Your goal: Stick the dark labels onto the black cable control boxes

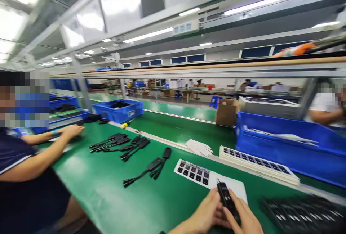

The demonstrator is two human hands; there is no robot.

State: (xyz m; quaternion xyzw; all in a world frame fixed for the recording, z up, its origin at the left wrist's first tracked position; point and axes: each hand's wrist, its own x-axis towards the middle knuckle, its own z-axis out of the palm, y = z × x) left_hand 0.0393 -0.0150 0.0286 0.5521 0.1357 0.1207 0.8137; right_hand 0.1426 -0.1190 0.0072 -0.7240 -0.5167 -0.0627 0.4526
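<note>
Right hand at sheet edge

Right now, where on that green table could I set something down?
Bare room: the green table between the black cords and its near edge; also beyond the rail, left of the cardboard box. Crowded: around the left hand and right hand holding a black gadget, by the white sheet and gadget row.

the left hand and right hand, both curled, sit close together.
</note>
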